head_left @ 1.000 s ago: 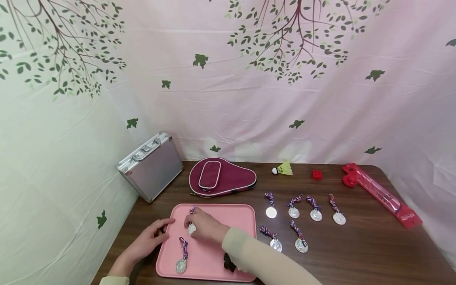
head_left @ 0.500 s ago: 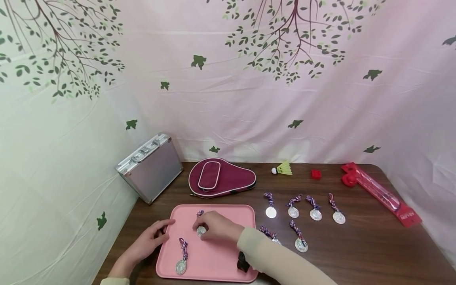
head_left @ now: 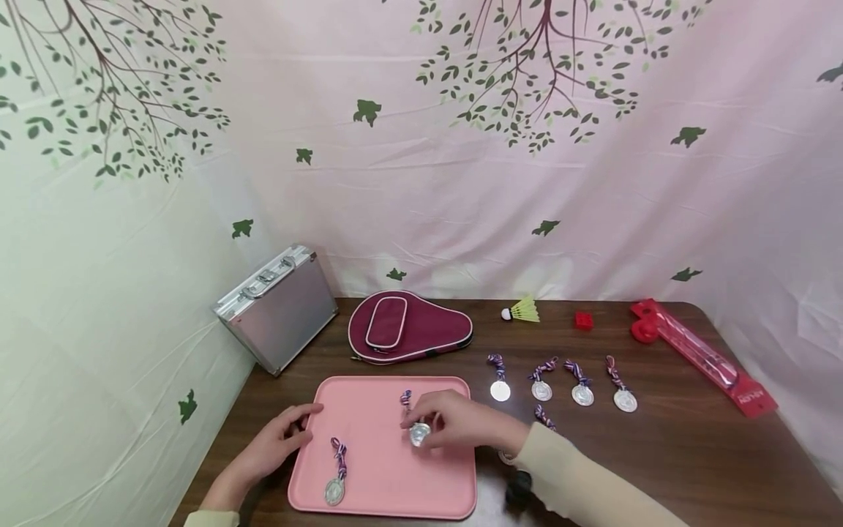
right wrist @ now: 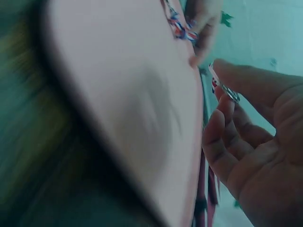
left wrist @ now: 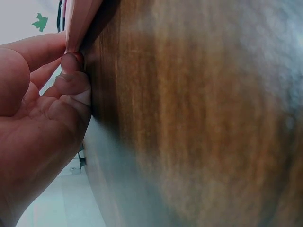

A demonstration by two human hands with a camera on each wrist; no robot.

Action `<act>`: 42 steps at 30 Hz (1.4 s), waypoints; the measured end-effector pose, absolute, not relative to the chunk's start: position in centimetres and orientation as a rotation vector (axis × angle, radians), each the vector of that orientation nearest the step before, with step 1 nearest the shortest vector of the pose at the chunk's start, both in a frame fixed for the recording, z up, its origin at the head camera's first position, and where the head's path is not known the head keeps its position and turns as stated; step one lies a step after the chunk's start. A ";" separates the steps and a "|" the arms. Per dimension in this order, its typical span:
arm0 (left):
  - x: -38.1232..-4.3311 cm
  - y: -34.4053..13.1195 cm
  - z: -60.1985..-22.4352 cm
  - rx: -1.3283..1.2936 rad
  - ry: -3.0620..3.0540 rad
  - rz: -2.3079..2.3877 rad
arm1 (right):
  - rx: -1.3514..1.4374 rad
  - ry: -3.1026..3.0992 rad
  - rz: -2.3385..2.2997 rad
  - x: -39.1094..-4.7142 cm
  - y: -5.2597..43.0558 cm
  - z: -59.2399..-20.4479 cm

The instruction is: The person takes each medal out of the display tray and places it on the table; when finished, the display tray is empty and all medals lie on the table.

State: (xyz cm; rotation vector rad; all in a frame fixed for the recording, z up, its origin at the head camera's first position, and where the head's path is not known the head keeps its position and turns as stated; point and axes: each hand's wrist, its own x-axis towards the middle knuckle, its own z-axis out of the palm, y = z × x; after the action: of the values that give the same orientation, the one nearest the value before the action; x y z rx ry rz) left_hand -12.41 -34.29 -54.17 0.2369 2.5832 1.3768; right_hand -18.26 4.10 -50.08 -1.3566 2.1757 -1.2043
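My right hand (head_left: 464, 421) pinches a silver medal (head_left: 419, 434) by its disc, above the right half of the pink tray (head_left: 375, 468). Its purple, white and red braided ribbon points away, toward the tray's back. In the right wrist view the medal (right wrist: 230, 92) shows nearly edge-on between thumb and fingers. My left hand (head_left: 273, 439) grips the tray's left rim, and the left wrist view has its fingers (left wrist: 71, 82) curled at the tray's edge. A second silver medal (head_left: 334, 490) lies on the tray, front left, its knotted ribbon toward the back.
Several medals (head_left: 582, 394) lie on the table right of the tray, some partly behind my right forearm. Behind stand a silver case (head_left: 283, 311), a maroon paddle case (head_left: 428, 329), a shuttlecock (head_left: 523, 310), a red block (head_left: 583, 320) and a red package (head_left: 701, 359).
My right hand has carried the medal rightward across the tray, from its back left to its right half. The left hand stays at the rim.
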 end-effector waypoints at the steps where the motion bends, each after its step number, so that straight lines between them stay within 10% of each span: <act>1: -12.4 -34.3 -54.2 0.241 2.583 1.378 | -1.363 2.172 -1.221 -18.3 5.1 -49.9; 23: -12.7 -34.3 -53.7 0.264 2.593 1.377 | -1.192 2.532 -1.144 -15.8 28.9 -51.1; 42: -12.4 -34.2 -53.8 0.261 2.568 1.415 | -0.975 2.757 -0.939 -14.1 28.8 -51.9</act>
State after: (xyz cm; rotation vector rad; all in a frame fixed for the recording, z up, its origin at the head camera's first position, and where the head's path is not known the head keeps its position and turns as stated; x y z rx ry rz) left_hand -12.35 -34.22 -53.77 0.2613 2.5683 1.4152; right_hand -14.12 28.82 -51.90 -0.9750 2.7565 -0.9390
